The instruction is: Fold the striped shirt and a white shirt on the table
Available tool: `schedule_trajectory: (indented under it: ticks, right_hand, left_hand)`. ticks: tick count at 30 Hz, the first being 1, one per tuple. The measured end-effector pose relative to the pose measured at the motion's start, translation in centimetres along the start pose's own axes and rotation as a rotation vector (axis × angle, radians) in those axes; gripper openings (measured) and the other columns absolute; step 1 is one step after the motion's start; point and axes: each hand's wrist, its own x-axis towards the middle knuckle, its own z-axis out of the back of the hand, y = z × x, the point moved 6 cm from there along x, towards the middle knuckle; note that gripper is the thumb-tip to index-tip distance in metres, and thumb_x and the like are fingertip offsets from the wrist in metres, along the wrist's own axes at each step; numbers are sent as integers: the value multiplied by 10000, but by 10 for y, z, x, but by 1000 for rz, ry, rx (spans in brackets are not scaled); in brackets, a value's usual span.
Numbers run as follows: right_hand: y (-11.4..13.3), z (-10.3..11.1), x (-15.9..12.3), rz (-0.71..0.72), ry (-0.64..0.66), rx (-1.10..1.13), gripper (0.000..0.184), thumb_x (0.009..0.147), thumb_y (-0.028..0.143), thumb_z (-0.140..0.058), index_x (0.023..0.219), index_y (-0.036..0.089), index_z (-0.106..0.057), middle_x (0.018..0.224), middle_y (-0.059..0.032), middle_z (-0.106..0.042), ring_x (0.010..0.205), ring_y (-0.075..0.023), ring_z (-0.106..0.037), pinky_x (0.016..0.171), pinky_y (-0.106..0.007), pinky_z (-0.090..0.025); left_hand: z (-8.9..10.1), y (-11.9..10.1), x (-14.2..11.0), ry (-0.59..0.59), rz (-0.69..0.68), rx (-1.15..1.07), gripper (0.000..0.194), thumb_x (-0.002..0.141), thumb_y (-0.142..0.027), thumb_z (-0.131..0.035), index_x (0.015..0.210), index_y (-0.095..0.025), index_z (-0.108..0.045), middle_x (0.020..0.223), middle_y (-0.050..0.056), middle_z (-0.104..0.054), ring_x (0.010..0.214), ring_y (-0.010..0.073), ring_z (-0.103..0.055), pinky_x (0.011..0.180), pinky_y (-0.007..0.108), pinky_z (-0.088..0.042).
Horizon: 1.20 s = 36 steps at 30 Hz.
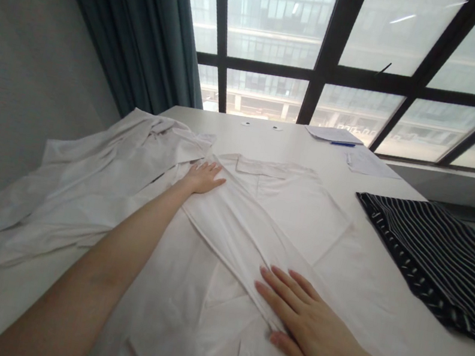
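Note:
A white shirt or coat lies spread out in front of me, its collar end pointing away. One sleeve runs diagonally across the body of the garment, from upper left to lower right. My left hand rests flat near the top of that sleeve, fingers spread. Lower down, my right hand lies flat across the sleeve with the fingers stretched out and the thumb apart. Neither hand grips the cloth. Part of the garment's lower left is hidden behind my left forearm.
A heap of white clothing covers the table's left side. On the right lies a black striped garment, reaching over the table edge. Papers and a blue pen lie at the far right of the white table, by the windows.

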Motion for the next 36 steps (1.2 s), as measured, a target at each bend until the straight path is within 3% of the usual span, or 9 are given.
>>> schedule_trajectory:
  ticks: [4, 10, 16, 22, 25, 29, 32, 36]
  right_hand:
    - [0, 1, 0, 8, -30, 0, 634, 995, 434, -415, 1554, 303, -146, 1589, -44, -197, 1456, -246, -213, 1183, -495, -229]
    - [0, -2, 1, -4, 24, -24, 630, 1006, 454, -366, 1560, 299, -107, 1599, -37, -146, 1464, -250, -175, 1182, -508, -223]
    - [-1, -3, 1, -13, 39, -27, 624, 1009, 459, -352, 1561, 300, -108, 1601, -34, -142, 1466, -253, -171, 1180, -519, -222]
    - [-1, -1, 1, -18, 24, -15, 610, 1006, 466, -357, 1556, 311, -144, 1600, -21, -161, 1464, -246, -189, 1180, -512, -228]
    - [-1, -1, 1, -14, 1, -15, 609, 1004, 459, -371, 1554, 313, -156, 1599, -24, -177, 1463, -246, -196, 1182, -511, -225]
    - [-2, -4, 1, -11, -7, -25, 605, 1006, 458, -368, 1554, 315, -155, 1601, -21, -177, 1466, -238, -190, 1182, -506, -224]
    - [-2, -5, 1, -18, 2, -40, 592, 1010, 462, -350, 1553, 309, -169, 1601, -22, -179, 1468, -234, -186, 1182, -505, -224]
    - [-2, -4, 2, -17, -17, -47, 584, 1010, 459, -358, 1549, 312, -189, 1599, -18, -198, 1466, -230, -197, 1183, -497, -226]
  left_hand:
    - [0, 5, 10, 1, 35, -6, 723, 955, -598, -207, 1537, -170, -223, 1613, 118, -166, 1484, 287, -146, 1176, 493, -144]
    - [0, 10, 20, -10, 65, -10, 717, 953, -601, -222, 1538, -186, -228, 1612, 125, -163, 1481, 292, -163, 1164, 501, -182]
    - [6, 4, 13, -124, 64, 25, 656, 968, -527, -270, 1497, -144, -323, 1581, 147, -264, 1452, 294, -251, 1155, 476, -205]
    - [20, -28, -14, -247, -64, 72, 448, 966, -221, -284, 1322, -140, -543, 1468, 135, -469, 1362, 230, -416, 1153, 406, -214]
    - [15, -54, -35, -221, -136, 81, 453, 962, -252, -323, 1356, -129, -510, 1486, 143, -445, 1356, 232, -427, 1111, 405, -301]
    - [0, -81, -72, -176, -220, 83, 530, 987, -372, -317, 1470, -161, -368, 1549, 105, -352, 1422, 229, -332, 1144, 439, -262]
    - [-7, -79, -96, -164, -256, 91, 569, 1003, -440, -276, 1506, -175, -310, 1575, 100, -293, 1452, 241, -269, 1158, 466, -226]
    - [-7, -42, -107, -151, -150, 119, 615, 999, -514, -264, 1520, -188, -291, 1593, 109, -235, 1472, 274, -207, 1153, 497, -220]
